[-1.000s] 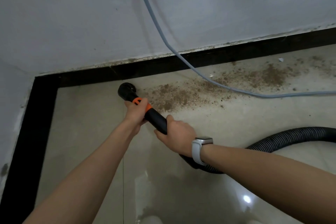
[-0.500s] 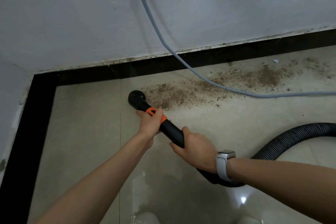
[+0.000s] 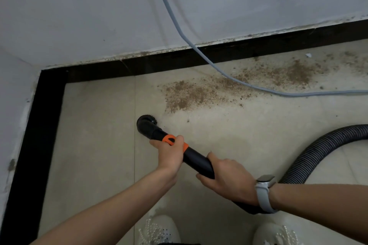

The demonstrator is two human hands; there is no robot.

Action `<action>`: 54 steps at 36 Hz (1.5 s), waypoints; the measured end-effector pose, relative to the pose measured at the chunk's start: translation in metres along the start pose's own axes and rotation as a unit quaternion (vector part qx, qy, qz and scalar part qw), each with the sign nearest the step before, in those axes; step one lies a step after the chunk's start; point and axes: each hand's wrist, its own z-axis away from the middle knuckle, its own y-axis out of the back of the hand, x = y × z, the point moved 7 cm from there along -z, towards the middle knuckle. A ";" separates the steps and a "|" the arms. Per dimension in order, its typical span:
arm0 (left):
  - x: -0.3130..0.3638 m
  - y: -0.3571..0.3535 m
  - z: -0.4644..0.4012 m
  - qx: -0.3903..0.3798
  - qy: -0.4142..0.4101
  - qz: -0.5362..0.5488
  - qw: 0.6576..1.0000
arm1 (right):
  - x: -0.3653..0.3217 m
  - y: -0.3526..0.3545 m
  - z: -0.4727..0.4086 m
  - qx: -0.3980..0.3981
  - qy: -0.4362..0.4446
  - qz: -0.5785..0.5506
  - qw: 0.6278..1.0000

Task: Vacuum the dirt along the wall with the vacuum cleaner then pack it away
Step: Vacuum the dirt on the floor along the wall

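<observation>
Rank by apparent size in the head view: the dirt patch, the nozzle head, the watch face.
1. dirt patch
2. nozzle head
3. watch face, though it sits nearer the camera, so its true rank against the nozzle is unsure.

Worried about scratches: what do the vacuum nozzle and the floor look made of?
Vacuum nozzle: apparently matte black hard plastic, moulded, with a short bristle ring at its mouth. Floor: seemingly glazed beige tile, shown by grout lines and glossy reflections.

Cord [image 3: 199,49] across dirt [image 3: 189,95]
</observation>
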 end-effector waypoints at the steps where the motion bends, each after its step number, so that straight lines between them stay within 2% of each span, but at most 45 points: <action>1: -0.001 0.000 0.001 -0.001 0.000 0.003 1.000 | 0.000 0.000 0.000 0.002 0.000 0.004 1.000; 10: -0.017 0.000 0.002 -0.006 0.012 0.030 0.999 | -0.005 -0.012 0.002 -0.001 0.012 0.009 1.000; 16: -0.021 0.005 0.000 0.000 0.000 0.048 0.999 | -0.028 -0.011 -0.011 0.056 0.060 0.062 0.995; 20: -0.016 0.005 -0.003 -0.006 -0.008 0.032 0.999 | -0.035 -0.009 -0.021 0.075 0.057 0.076 0.993; 30: -0.012 0.014 -0.029 -0.064 0.039 0.098 0.992 | -0.007 0.008 -0.021 0.053 0.064 0.071 0.994; 34: -0.014 0.012 -0.030 -0.142 0.098 0.103 0.980 | 0.006 0.013 -0.016 0.039 0.063 0.085 0.994; 37: -0.018 0.006 -0.028 -0.161 0.125 0.114 0.972 | 0.011 0.015 -0.017 0.045 0.064 0.091 0.993; 42: -0.023 0.001 -0.021 -0.176 0.123 0.095 0.972 | -0.002 0.016 -0.026 0.054 0.061 0.097 0.992; 46: -0.030 -0.005 -0.013 -0.222 0.111 0.068 0.966 | -0.018 0.016 -0.039 0.062 0.068 0.174 0.980; 50: -0.031 -0.004 -0.013 -0.233 0.091 0.046 0.967 | -0.026 0.019 -0.052 0.090 0.057 0.250 0.962; 54: -0.029 0.003 -0.020 -0.234 0.037 -0.075 0.969 | -0.022 0.025 -0.063 0.075 0.068 0.271 0.957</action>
